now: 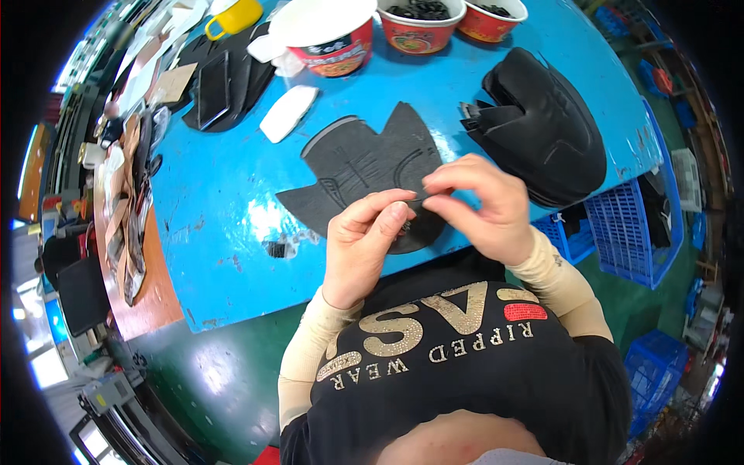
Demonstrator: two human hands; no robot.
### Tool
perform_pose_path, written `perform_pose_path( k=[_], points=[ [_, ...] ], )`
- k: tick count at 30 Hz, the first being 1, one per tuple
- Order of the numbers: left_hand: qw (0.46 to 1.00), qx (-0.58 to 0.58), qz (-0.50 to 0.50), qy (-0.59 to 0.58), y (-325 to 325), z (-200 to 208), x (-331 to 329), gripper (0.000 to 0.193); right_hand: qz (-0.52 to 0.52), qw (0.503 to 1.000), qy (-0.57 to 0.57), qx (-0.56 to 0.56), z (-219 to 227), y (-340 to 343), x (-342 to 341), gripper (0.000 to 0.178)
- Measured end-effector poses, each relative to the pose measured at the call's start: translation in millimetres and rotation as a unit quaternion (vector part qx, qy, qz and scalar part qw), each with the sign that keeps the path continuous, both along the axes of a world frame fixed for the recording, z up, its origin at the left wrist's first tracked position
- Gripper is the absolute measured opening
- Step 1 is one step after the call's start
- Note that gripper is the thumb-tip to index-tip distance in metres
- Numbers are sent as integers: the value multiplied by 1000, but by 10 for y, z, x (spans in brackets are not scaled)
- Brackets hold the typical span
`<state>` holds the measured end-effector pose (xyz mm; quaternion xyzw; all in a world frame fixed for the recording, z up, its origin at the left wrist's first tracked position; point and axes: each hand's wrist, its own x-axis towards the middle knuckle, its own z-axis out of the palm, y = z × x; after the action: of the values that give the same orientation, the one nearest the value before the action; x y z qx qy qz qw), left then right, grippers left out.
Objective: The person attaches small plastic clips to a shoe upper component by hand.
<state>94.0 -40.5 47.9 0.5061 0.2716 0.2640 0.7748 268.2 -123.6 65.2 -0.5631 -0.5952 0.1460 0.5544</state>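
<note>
A flat black shaped piece (360, 159) with stitched or pressed lines lies on the blue table in front of me. Over its near edge, my left hand (368, 232) is closed, thumb and forefinger pinched together. My right hand (484, 205) is close beside it, thumb and fingertips nearly meeting. Something small and dark shows between the two hands, too small to name. To the right rests a stack of black moulded pieces (546, 128), curved and layered.
Along the far edge stand a red paper bowl with a white lid (329, 58) and two bowls of small black parts (418, 35). A phone (214, 89), a white pad (288, 113) and a yellow mug (235, 15) lie left. Blue crates (632, 229) stand at right.
</note>
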Motion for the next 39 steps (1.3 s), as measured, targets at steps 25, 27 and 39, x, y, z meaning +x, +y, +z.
perform_pose_path(
  k=[25, 27, 39],
  points=[
    [782, 587, 37, 207, 101, -214, -185, 23, 55, 979, -151, -127, -276, 715, 150, 21],
    [785, 583, 40, 206, 99, -218, -188, 23, 73, 979, -89, -169, -250, 750, 151, 20],
    [792, 563, 37, 234, 147, -72, -131, 27, 80, 959, -227, -148, -241, 782, 166, 20]
  ],
)
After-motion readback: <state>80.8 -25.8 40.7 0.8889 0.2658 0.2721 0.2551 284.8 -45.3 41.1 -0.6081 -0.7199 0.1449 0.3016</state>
